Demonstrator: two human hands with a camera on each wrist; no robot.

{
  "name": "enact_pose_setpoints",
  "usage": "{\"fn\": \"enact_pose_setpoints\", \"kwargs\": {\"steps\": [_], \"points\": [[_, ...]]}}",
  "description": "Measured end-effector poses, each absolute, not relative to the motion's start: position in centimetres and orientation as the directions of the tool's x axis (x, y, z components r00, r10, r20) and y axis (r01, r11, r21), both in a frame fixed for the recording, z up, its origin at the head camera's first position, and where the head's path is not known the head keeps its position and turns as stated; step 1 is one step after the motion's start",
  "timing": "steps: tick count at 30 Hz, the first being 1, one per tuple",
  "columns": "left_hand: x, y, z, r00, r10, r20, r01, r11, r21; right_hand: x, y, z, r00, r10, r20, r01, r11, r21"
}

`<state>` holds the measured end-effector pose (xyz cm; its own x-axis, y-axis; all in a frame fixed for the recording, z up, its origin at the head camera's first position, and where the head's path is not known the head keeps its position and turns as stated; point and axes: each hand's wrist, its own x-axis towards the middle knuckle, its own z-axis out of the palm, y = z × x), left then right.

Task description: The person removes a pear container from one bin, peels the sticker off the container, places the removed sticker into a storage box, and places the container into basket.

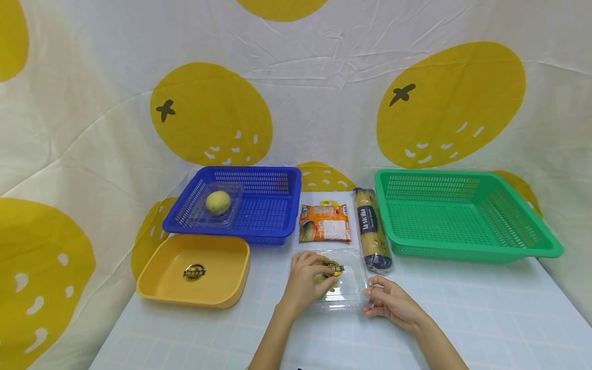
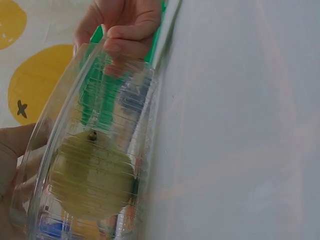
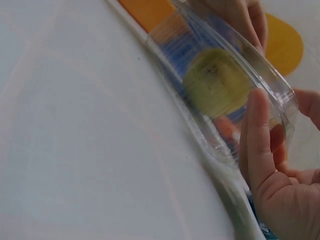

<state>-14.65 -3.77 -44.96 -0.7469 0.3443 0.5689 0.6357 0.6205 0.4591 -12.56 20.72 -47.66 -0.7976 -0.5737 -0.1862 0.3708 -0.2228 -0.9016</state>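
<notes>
A clear plastic clamshell box with a black-and-gold label lies on the table before me. Through its ribbed side, the left wrist view shows a round yellow-green fruit with a short stem stub. My left hand rests on the lid from the left, fingers stretched over the top near the label. At the box's right side, my right hand pinches the rim near the front corner. In the right wrist view its fingers lie against the box's wall, and the lid's edge runs close above the base.
Behind the box lie an orange packet and a bag of spaghetti. At the back left, a blue basket holds another clear box with a pale fruit. A yellow tray stands before it; a green basket is at right.
</notes>
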Motion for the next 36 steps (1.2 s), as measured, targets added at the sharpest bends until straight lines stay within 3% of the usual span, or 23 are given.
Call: {"fn": "enact_pose_setpoints", "kwargs": {"steps": [7,17,26,36], "points": [[-14.68,-3.54,-44.91,-0.702,0.35,0.62,0.68,0.588,0.438,-12.68,20.85,-47.72,-0.798,-0.573,-0.188,0.373,-0.225,-0.9],[-14.54,-3.53,-45.1,-0.695,0.313,0.648,0.69,0.543,0.478,-12.58,20.8,-47.76,-0.793,-0.584,-0.172,0.37,-0.237,-0.898],[-15.05,-4.02,-45.43,-0.697,0.215,0.684,0.704,0.392,0.593,-12.54,20.74,-47.77,-0.797,-0.571,-0.198,0.382,-0.223,-0.897],[-15.17,-4.05,-45.43,-0.675,0.218,0.705,0.726,0.368,0.581,-12.45,20.79,-47.69,-0.795,-0.569,-0.211,0.391,-0.214,-0.895]]}}
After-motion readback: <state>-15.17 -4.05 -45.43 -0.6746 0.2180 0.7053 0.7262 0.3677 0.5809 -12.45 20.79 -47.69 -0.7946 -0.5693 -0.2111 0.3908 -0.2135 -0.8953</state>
